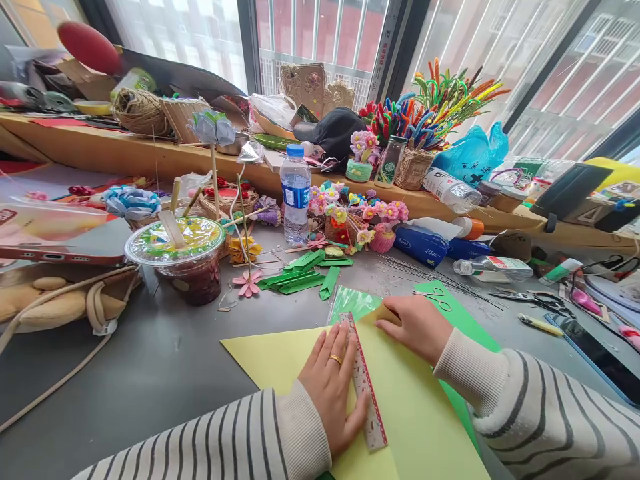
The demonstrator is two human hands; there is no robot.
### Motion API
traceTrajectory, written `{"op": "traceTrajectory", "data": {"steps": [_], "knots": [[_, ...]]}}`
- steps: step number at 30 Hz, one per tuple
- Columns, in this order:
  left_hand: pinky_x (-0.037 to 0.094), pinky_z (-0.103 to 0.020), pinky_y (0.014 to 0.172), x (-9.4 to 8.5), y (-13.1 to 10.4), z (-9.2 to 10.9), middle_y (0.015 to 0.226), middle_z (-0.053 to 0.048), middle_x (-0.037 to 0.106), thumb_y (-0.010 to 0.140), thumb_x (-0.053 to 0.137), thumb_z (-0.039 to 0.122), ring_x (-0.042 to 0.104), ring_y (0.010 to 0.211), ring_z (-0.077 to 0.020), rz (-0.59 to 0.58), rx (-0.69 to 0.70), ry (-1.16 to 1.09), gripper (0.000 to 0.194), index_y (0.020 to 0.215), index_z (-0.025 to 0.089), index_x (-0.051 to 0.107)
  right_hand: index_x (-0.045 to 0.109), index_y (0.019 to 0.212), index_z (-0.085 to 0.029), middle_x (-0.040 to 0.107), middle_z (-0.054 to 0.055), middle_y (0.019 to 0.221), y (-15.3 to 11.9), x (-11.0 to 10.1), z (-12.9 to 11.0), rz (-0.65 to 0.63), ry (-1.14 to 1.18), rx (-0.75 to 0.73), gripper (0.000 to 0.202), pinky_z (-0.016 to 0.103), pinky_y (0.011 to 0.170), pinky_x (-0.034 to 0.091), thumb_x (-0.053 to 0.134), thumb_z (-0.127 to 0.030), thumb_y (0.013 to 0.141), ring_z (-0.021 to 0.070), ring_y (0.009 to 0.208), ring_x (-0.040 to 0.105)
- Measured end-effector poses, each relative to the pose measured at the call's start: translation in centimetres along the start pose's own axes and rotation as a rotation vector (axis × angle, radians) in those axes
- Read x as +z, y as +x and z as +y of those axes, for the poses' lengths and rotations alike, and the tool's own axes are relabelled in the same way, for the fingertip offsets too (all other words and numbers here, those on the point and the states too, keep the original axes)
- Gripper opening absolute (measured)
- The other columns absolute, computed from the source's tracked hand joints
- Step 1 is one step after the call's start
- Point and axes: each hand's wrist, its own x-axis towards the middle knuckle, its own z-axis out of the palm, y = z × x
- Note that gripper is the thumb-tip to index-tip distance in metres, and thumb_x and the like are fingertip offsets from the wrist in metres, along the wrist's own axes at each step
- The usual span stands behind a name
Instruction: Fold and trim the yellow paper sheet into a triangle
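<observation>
Flat on a sheet of yellow paper [417, 407] rests my left hand [331, 390], fingers stretched out along a patterned ruler [374, 407] with a red edge and pressing on it. A ring is on one finger. My right hand [417, 325] pinches the far edge of the yellow paper, which bends up beside the ruler's far end. Green paper [473, 327] lies under the yellow sheet, with small scissors [441, 297] on it just beyond my right hand. Folded green paper strips [295, 280] lie beyond the ruler.
A lidded drink cup [187, 280] and a water bottle [296, 200] stand farther back. At right lie pliers [545, 301], a yellow-handled cutter [540, 325] and a phone [597, 353]. Pipe cleaners [450, 107] and craft flowers [350, 213] crowd the back.
</observation>
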Motion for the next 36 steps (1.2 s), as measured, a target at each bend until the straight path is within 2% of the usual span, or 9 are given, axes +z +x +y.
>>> {"op": "traceTrajectory", "data": {"steps": [5,12,19,23,26,31,36], "knots": [[0.017,-0.044,0.095,-0.1,0.0,0.0,0.129,-0.015,0.026,0.072,0.038,0.039,0.013,0.12,-0.0275,-0.006,-0.002,-0.014,0.061,0.123,0.007,0.026,0.051,0.057,-0.017,0.06,0.002,0.059,-0.3,-0.1,-0.9,-0.005,-0.047,-0.064,0.016,0.022,0.049,0.027,0.046,-0.017,0.072,0.0133,0.055,0.052],[0.017,-0.044,0.095,-0.1,0.1,0.1,0.129,-0.014,0.027,0.071,0.038,0.038,0.014,0.12,-0.0281,-0.002,-0.011,-0.02,0.063,0.124,0.007,0.025,0.055,0.064,-0.015,0.061,0.003,0.061,-0.7,-0.1,-2.3,0.007,-0.238,-0.182,0.016,0.024,0.044,0.023,0.044,-0.011,0.075,0.0131,0.052,0.054],[0.016,-0.045,0.095,0.0,0.1,0.1,0.128,-0.016,0.029,0.07,0.039,0.038,0.013,0.12,-0.0297,-0.018,-0.001,-0.024,0.059,0.119,0.006,0.033,0.053,0.061,-0.014,0.059,0.002,0.057,-1.6,0.1,-3.3,0.042,-0.321,-0.301,0.014,0.023,0.041,0.023,0.047,-0.004,0.07,0.0136,0.05,0.053],[0.015,-0.044,0.095,-0.1,0.1,0.2,0.129,-0.015,0.027,0.07,0.038,0.038,0.013,0.12,-0.0288,-0.029,-0.014,-0.017,0.062,0.122,0.006,0.028,0.053,0.065,-0.015,0.06,0.002,0.061,-2.0,0.0,-2.3,0.049,-0.281,-0.236,0.009,0.023,0.043,0.026,0.049,-0.015,0.073,0.0153,0.054,0.055],[0.014,-0.043,0.096,-0.2,0.1,0.2,0.129,-0.015,0.026,0.07,0.038,0.039,0.014,0.12,-0.0283,-0.032,-0.015,-0.015,0.064,0.123,0.006,0.025,0.053,0.062,-0.016,0.06,0.002,0.058,-2.4,-0.1,-1.4,0.071,-0.293,-0.185,0.013,0.023,0.042,0.025,0.051,-0.023,0.072,0.0159,0.051,0.055],[0.015,-0.043,0.096,-0.3,0.3,0.2,0.125,-0.016,0.034,0.068,0.041,0.037,0.015,0.119,-0.0287,-0.041,-0.021,-0.029,0.06,0.119,0.006,0.033,0.049,0.052,-0.017,0.054,0.0,0.046,-3.3,0.6,-1.8,0.2,-0.348,-0.254,0.02,0.024,0.037,0.017,0.045,-0.009,0.07,0.0127,0.038,0.048],[0.016,-0.043,0.096,-0.2,0.3,0.0,0.121,-0.014,0.039,0.069,0.04,0.038,0.014,0.12,-0.0288,-0.041,-0.017,-0.089,0.052,0.112,0.009,0.042,0.044,0.047,-0.017,0.05,0.0,0.041,-3.8,0.9,-3.4,0.329,-0.331,-0.366,0.025,0.024,0.036,0.019,0.036,0.003,0.06,0.0124,0.035,0.046]]}}
